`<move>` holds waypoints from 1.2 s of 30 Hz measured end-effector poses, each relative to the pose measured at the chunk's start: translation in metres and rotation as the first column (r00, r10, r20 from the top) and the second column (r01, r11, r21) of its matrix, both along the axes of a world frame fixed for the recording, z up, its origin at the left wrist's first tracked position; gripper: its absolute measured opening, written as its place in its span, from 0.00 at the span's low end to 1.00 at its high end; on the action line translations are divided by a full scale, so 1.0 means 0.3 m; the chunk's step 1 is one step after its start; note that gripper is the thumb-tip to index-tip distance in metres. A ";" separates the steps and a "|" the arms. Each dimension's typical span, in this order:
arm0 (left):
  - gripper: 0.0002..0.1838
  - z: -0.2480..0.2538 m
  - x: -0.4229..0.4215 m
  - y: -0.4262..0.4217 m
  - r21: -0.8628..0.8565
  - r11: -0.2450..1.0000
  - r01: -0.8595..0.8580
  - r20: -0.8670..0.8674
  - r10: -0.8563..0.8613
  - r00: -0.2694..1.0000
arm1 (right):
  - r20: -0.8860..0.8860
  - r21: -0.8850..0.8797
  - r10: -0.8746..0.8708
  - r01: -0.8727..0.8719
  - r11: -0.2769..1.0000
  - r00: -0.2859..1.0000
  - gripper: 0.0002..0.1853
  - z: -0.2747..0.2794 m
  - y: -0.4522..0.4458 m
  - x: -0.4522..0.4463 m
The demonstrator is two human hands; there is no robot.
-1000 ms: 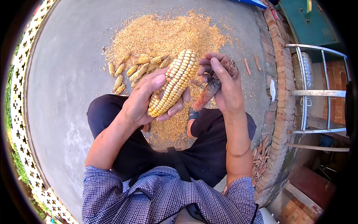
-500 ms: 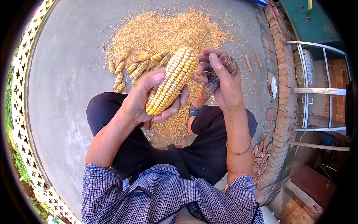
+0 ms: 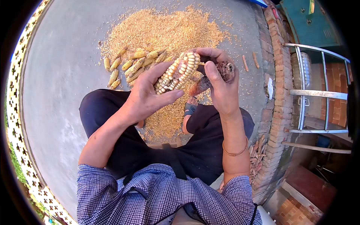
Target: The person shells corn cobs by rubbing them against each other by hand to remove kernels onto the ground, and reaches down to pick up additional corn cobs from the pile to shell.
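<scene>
My left hand (image 3: 144,95) is closed round a yellow ear of corn (image 3: 176,75), which has some rows of kernels gone and pinkish cob showing. In my right hand (image 3: 225,86) is a bare dark reddish cob (image 3: 213,79), its lower end pointing down and left. The fingers of my right hand reach behind the top end of the ear. Beyond my hands lies a wide heap of loose kernels (image 3: 161,30), with several ears of corn (image 3: 137,63) at its near left edge.
A low brick edge (image 3: 283,90) runs along the right, with a metal rail frame (image 3: 318,92) beyond it. Bare cobs (image 3: 258,155) are piled beside the bricks, and two lie farther up (image 3: 245,63). A patterned openwork wall (image 3: 18,127) borders the left.
The ear in my left hand has turned, so a partly stripped side shows, and my left thumb has moved down. My right hand has come closer, and the cob in it has tilted flatter.
</scene>
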State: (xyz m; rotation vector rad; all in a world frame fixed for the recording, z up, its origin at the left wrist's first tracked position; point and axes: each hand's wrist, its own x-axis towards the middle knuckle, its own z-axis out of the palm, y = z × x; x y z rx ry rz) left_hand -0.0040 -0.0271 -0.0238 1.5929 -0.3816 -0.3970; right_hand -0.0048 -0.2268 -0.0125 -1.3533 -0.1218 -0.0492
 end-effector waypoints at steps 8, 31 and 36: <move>0.34 0.026 -0.011 -0.003 0.142 0.990 0.001 0.126 -0.019 0.992 | 0.064 -0.032 0.049 -0.047 0.998 0.997 0.23 -0.003 0.017 -0.005; 0.39 -0.104 -0.053 -0.090 0.647 0.754 -0.112 0.461 -0.270 0.845 | -0.349 -0.116 -0.354 0.335 0.935 0.868 0.10 -0.087 0.122 -0.007; 0.35 -0.059 -0.010 -0.093 0.641 0.768 -0.001 0.281 -0.234 0.931 | -0.477 0.355 0.023 0.168 0.919 0.878 0.13 -0.079 0.029 0.031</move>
